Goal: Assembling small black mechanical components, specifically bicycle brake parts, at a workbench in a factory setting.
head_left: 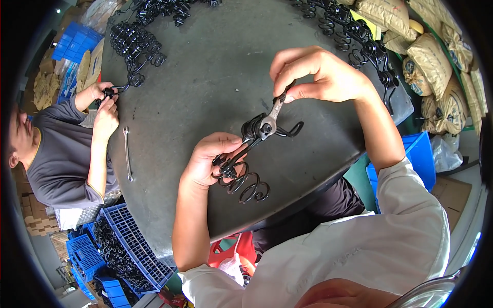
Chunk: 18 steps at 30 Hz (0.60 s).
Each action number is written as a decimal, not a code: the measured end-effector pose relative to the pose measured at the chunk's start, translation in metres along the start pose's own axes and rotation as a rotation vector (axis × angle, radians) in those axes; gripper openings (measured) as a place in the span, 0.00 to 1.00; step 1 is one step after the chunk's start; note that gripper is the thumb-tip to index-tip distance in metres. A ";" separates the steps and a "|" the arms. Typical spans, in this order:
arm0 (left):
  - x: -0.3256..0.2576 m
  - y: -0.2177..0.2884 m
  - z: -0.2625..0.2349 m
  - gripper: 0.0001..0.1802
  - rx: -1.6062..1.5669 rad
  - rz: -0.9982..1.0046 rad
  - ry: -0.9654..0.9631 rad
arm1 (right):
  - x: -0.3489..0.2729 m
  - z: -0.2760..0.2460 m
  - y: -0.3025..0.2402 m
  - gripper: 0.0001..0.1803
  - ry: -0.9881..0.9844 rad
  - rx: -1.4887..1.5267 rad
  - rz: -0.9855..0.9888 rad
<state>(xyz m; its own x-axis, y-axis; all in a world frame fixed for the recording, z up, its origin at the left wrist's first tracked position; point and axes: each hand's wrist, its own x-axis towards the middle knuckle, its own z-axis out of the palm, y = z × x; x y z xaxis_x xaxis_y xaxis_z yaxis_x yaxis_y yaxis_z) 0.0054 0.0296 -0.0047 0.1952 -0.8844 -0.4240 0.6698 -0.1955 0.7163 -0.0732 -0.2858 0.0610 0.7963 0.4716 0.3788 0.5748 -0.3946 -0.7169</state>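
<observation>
Above the dark table, my left hand (pixel 209 158) is closed around a black coiled-wire part (pixel 252 189). Its larger open coil hangs below the fingers, and a tighter coil and a hooked rod end sit beyond them. My right hand (pixel 322 76) pinches the dark handle of a metal wrench (pixel 273 116) between thumb and fingers. The wrench's head sits around or against a fastener beside the tight coil; the exact fit is too small to make out. The part's clamped end is partly hidden by my left fingers.
A co-worker (pixel 61 149) at the left edge handles a similar black part (pixel 109 93). Another wrench (pixel 128 154) lies on the table (pixel 169 102). Black coiled parts (pixel 134 43) are heaped at far left, more (pixel 367 49) at far right. Blue crates (pixel 136 246) stand lower left.
</observation>
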 end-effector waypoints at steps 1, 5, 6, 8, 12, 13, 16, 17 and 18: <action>0.000 -0.001 -0.001 0.21 -0.001 0.001 0.000 | 0.000 0.000 0.000 0.10 0.015 -0.010 0.006; 0.001 0.000 0.007 0.20 -0.063 0.098 -0.001 | 0.002 0.000 -0.001 0.10 0.068 -0.042 0.012; 0.002 -0.001 0.010 0.20 -0.061 0.160 0.052 | 0.002 0.001 0.000 0.10 0.068 -0.042 0.011; 0.006 -0.001 0.010 0.21 -0.102 0.225 0.127 | 0.002 0.003 0.003 0.09 0.132 -0.068 0.019; 0.006 0.006 0.014 0.20 -0.228 0.349 0.018 | 0.010 0.008 -0.005 0.09 0.263 -0.120 0.006; 0.008 0.004 0.015 0.20 -0.223 0.350 0.014 | 0.010 0.010 -0.005 0.09 0.266 -0.125 0.005; 0.010 0.002 0.020 0.21 -0.209 0.389 0.164 | 0.010 0.011 -0.011 0.09 0.326 -0.203 0.011; 0.011 -0.004 0.015 0.21 -0.259 0.399 0.117 | 0.010 0.013 -0.013 0.09 0.341 -0.260 -0.013; 0.008 -0.001 0.016 0.21 -0.254 0.394 0.094 | 0.009 0.018 -0.012 0.10 0.346 -0.258 -0.002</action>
<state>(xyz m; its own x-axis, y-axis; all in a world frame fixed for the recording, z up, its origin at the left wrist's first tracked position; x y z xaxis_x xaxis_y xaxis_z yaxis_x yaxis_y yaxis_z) -0.0055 0.0161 0.0004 0.5255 -0.8259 -0.2043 0.6837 0.2671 0.6791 -0.0761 -0.2626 0.0624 0.7861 0.1980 0.5855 0.5698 -0.5991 -0.5624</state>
